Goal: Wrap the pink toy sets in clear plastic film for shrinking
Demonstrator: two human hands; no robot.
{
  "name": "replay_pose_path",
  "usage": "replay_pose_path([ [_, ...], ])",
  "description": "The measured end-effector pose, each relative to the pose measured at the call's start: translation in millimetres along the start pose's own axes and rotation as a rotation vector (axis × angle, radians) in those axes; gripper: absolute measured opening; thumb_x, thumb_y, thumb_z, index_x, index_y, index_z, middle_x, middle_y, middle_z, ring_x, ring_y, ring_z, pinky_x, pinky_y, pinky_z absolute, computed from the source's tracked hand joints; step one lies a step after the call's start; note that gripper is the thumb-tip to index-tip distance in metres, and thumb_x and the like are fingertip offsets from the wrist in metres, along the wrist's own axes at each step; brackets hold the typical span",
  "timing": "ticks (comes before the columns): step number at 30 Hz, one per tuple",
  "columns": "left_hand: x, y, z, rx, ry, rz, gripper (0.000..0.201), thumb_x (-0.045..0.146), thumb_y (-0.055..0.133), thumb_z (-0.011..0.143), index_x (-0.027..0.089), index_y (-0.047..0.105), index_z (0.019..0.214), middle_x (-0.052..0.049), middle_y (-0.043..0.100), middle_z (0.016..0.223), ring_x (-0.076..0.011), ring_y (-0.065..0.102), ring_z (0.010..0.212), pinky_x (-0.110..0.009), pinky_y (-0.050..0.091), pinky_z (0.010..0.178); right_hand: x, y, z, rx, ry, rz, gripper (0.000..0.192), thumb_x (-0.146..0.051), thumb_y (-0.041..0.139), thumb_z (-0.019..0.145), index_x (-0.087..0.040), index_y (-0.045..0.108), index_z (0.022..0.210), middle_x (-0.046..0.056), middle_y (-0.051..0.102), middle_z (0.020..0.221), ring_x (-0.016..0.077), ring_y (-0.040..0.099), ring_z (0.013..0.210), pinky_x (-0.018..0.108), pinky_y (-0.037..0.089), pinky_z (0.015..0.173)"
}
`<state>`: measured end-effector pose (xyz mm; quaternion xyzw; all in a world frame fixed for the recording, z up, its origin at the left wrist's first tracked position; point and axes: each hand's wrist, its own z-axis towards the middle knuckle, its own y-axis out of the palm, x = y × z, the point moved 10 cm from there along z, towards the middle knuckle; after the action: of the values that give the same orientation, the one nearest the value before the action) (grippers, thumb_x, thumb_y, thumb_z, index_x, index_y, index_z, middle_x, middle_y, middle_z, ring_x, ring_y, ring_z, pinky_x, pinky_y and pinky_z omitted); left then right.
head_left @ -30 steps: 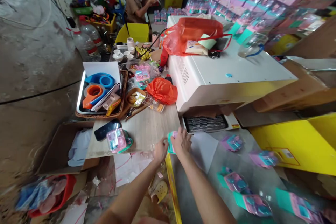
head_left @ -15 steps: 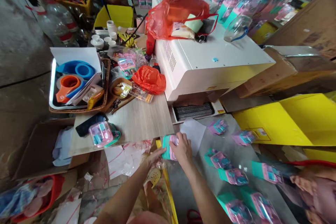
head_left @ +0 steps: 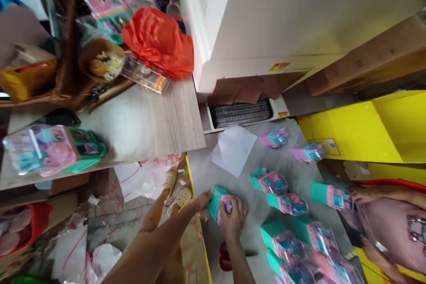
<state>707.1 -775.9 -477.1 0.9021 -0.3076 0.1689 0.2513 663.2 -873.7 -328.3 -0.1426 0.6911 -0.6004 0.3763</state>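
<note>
Both hands grip one teal-and-pink toy pack (head_left: 221, 203) at the near left edge of the grey sheet (head_left: 253, 177). The right hand (head_left: 234, 217) closes its fingers over the pack's pink end; the left hand (head_left: 199, 199) pinches the teal end with its fingertips. The pack's print is too blurred to read. More toy packs (head_left: 286, 204) lie in rows toward the sheet's right edge, the nearest ones cut off by the frame's bottom. A white paper (head_left: 233, 148) lies near the sheet's far edge, with bare sheet between it and the held pack. The white machine (head_left: 266, 31) behind shows a small red-and-yellow label (head_left: 278, 66), illegible, above its mesh belt (head_left: 240, 112). On the wooden board (head_left: 149, 120), an orange bag (head_left: 159, 42) sits at the far edge and another toy pack (head_left: 55, 148) near the left front corner, blurred. Another person's hand (head_left: 366, 195) reaches in at right, partly cut off.
</note>
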Motion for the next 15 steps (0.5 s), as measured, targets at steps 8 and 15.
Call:
replay_pose_path([
  [8, 1.1, -15.3, 6.2, 0.204, 0.001, 0.759, 0.034, 0.025, 0.045, 0.085, 0.006, 0.058, 0.109, -0.018, 0.064, 0.091, -0.0330, 0.058, 0.103, -0.045, 0.040, 0.091, 14.5, 29.4, -12.5, 0.005, 0.131, 0.069, 0.027, -0.030, 0.044, 0.087, -0.021, 0.069, 0.082, 0.009, 0.061, 0.099, 0.0235, 0.047, 0.098, 0.040, 0.037, 0.090],
  [15, 6.3, 27.2, -52.3, 0.024, 0.042, 1.202, 0.083, 0.027, 0.064, 0.070, 0.021, 0.025, 0.143, -0.019, 0.057, 0.117, -0.0336, 0.062, 0.095, -0.038, 0.047, 0.074, 21.3, 37.4, -8.2, -0.026, 0.342, 0.281, 0.029, -0.035, 0.041, 0.086, -0.020, 0.064, 0.076, 0.009, 0.064, 0.094, 0.0239, 0.048, 0.097, 0.041, 0.034, 0.091],
])
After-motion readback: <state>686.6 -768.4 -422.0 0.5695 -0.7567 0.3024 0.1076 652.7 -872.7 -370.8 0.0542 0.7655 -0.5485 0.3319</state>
